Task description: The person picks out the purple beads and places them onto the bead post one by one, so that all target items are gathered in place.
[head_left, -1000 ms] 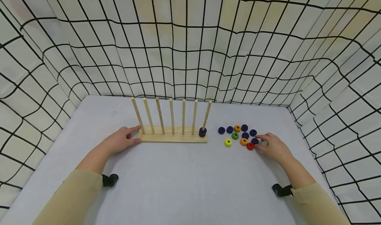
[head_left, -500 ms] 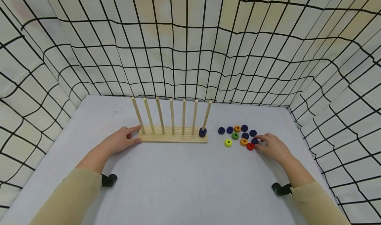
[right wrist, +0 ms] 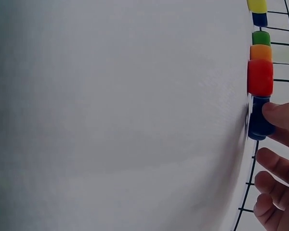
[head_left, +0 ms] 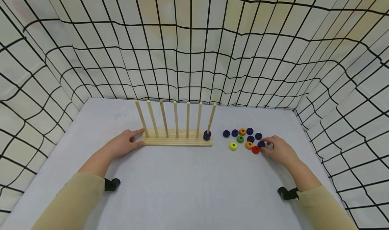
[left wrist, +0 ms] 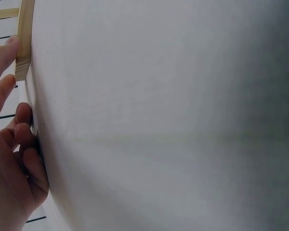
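we see the right hand [head_left: 278,151] pinching a round dark blue bead [head_left: 261,144] while the left hand [head_left: 124,144] grips the left end of a pale wooden peg rack [head_left: 176,142]. the bead lies off the rack's right end, roughly along its long axis. off the seven pegs [head_left: 176,118] we count one red bead [head_left: 256,150], one yellow bead [head_left: 233,148], two orange beads [head_left: 249,147], one green bead [head_left: 240,141], six dark blue beads [head_left: 226,133]; on the rightmost peg [head_left: 211,118], seemingly two more.

The white table [head_left: 194,186] carries a peg rack [head_left: 177,143] and loose beads [head_left: 250,139].
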Demonstrator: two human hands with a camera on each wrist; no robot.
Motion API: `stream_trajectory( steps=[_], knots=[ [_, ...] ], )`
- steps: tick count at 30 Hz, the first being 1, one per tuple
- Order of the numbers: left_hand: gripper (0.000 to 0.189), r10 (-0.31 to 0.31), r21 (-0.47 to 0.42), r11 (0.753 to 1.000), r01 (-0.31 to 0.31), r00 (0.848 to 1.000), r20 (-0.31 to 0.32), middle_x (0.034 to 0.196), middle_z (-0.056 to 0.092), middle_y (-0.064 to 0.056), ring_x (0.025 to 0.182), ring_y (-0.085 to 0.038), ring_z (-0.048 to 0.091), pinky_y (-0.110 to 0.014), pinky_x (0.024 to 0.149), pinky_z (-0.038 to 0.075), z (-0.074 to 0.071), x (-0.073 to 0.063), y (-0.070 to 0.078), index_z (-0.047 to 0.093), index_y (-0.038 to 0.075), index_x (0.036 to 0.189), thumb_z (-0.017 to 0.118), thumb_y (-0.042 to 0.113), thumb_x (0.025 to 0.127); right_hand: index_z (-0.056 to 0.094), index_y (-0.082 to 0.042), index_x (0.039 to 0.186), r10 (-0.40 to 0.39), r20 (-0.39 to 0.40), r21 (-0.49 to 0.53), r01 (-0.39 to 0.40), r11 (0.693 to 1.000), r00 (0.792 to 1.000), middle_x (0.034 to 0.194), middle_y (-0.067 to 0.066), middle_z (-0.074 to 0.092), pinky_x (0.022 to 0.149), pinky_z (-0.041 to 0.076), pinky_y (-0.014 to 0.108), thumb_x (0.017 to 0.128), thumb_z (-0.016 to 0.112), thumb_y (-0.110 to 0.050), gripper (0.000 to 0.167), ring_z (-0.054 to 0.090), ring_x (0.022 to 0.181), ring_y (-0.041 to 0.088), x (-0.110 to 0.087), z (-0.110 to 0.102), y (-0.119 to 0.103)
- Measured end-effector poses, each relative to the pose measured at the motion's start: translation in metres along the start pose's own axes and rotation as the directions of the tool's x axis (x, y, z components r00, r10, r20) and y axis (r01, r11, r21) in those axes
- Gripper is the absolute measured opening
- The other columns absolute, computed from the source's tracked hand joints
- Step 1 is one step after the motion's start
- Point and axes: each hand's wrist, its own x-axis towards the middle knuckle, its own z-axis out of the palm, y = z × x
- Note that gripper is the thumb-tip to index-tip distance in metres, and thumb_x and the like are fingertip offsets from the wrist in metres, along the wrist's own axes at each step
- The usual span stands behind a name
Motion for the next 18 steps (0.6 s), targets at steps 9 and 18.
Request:
stream_trajectory(
  steps=[9, 18],
  knots=[
    [0.077, 0.008, -0.008, 1.000, -0.008, 1.000, -0.003, 0.090, 0.040, -0.008, 0.074, -0.021, 0.040, -0.038, 0.066, 0.031, -0.0014, -0.0017, 0.0039, 0.034, 0.016, 0.155, 0.061, 0.055, 0.094, 0.064, -0.006, 0.129, -0.023, -0.044, 0.011, 0.023, 1.000, 0.999, 0.110, 0.015, 0.061, 0.075, 0.048, 0.044, 0.093, 0.069, -0.027, 0.041, 0.055, 0.091, 0.028, -0.0044, -0.0085, -0.0017],
    [0.076, 0.002, -0.008, 1.000, -0.002, 1.000, -0.009, 0.090, 0.041, -0.008, 0.075, -0.021, 0.041, -0.038, 0.067, 0.032, -0.0010, -0.0024, 0.0036, 0.035, 0.016, 0.155, 0.061, 0.054, 0.094, 0.063, -0.008, 0.131, -0.024, -0.060, 0.010, 0.025, 1.000, 0.998, 0.112, 0.015, 0.061, 0.074, 0.048, 0.041, 0.094, 0.068, -0.028, 0.043, 0.055, 0.092, 0.028, -0.0059, -0.0081, -0.0011]
  ],
)
